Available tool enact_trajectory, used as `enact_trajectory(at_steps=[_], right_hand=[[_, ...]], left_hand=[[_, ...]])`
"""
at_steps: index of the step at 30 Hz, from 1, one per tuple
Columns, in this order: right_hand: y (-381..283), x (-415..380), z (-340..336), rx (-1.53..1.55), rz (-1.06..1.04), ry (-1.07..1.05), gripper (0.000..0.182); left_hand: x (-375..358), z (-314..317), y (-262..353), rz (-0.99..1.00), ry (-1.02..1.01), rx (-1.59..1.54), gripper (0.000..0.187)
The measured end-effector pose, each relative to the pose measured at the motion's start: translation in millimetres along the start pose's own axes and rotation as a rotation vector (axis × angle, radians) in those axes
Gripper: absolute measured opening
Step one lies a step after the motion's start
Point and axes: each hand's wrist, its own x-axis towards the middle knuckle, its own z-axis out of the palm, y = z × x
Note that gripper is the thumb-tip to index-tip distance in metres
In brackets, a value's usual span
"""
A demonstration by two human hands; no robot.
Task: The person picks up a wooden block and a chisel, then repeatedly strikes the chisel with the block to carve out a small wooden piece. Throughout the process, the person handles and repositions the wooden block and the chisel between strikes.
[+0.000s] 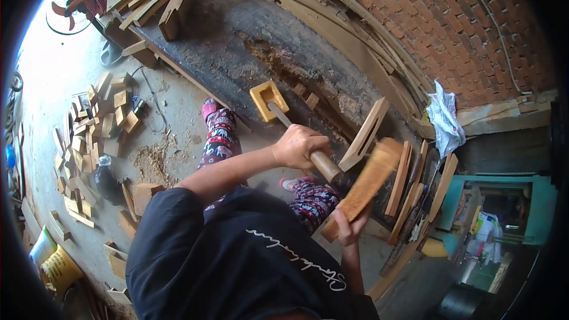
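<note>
My left hand (301, 148) is wrapped round a chisel (325, 166) with a round wooden handle. Its metal blade slants down into the hollow of a small yellowish wooden block (259, 98) at the bench edge. In my right hand (349, 225) is a thick, flat wooden mallet (370, 184), gripped at its lower end and slightly blurred. The mallet's face is close beside the butt of the chisel handle. Just behind the mallet, a slotted piece of wood (365, 133) stands on the bench.
The dark workbench (207, 53) carries wood shavings and long boards (338, 21) along the brick wall. Wooden bars (398, 179) and tools line its right end. Many wood offcuts (83, 142) cover the floor at left, near a fan (71, 9). A teal cabinet (536, 210) is at right.
</note>
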Motion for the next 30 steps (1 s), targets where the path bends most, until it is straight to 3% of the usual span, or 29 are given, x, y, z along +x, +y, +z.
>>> enact_trajectory(at_steps=[4, 7, 11, 14, 19, 22, 23, 25, 26, 28, 29, 30], right_hand=[[-35.3, 5.8, 7.6, 0.203, -0.032, -0.022, 0.083], [-38.5, 4.9, 6.8, 0.154, -0.124, -0.015, 0.081], [-54.1, 6.0, 0.3, 0.109, -0.164, 0.054, 0.069], [-55.5, 12.3, -12.1, 0.124, -0.213, 0.086, 0.083], [-73.0, 21.1, -24.5, 0.065, -0.333, 0.128, 0.081], [-85.1, 24.2, -16.6, 0.228, -0.462, 0.278, 0.070], [-79.3, 22.5, -15.4, 0.227, -0.460, 0.281, 0.070], [-50.5, 15.8, -14.5, 0.103, -0.416, 0.066, 0.055], [-37.7, 8.8, -19.5, -0.271, -0.328, -0.078, 0.064], [-22.6, -4.4, -14.1, -0.145, -0.020, -0.056, 0.070], [-29.4, -1.7, -21.9, -0.092, 0.001, -0.013, 0.077], [-38.1, -3.0, -28.3, 0.018, 0.040, 0.083, 0.066]], left_hand=[[0.8, 12.5, 27.2, 0.072, -0.059, -0.182, 0.022], [1.3, 11.2, 35.8, 0.068, -0.108, -0.205, 0.016], [10.4, 16.8, 42.1, 0.031, -0.003, -0.135, 0.023], [14.8, 25.7, 44.3, -0.018, 0.057, -0.141, 0.026], [19.6, 32.8, 43.7, -0.075, 0.075, -0.119, 0.024], [22.1, 36.3, 42.1, -0.103, 0.041, -0.106, 0.022], [23.9, 37.5, 42.2, -0.103, 0.038, -0.108, 0.022], [27.9, 38.4, 42.8, -0.088, 0.122, -0.147, 0.030], [29.0, 38.4, 40.1, -0.086, 0.119, -0.149, 0.030], [30.3, 36.7, 34.1, -0.124, 0.141, -0.143, 0.024], [31.5, 33.9, 34.1, -0.163, 0.106, -0.141, 0.019], [31.2, 32.9, 33.4, -0.164, 0.108, -0.141, 0.019]])
